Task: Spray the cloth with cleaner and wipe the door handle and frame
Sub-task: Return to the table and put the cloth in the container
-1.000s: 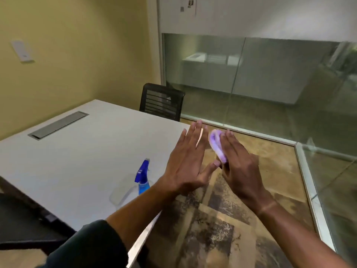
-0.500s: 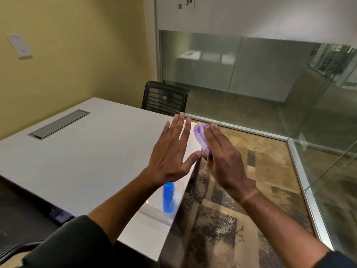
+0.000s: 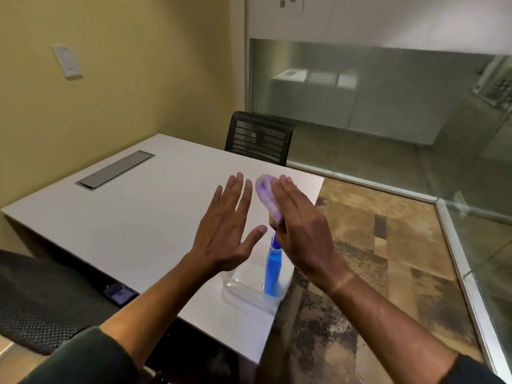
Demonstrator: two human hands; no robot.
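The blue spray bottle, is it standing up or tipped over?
Standing up. The blue spray bottle is upright in a clear tray, nozzle on top, partly hidden by the right hand.

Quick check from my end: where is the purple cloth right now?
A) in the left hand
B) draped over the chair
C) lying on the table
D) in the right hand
D: the purple cloth is bunched against the right hand, while the left hand is spread open and empty beside it.
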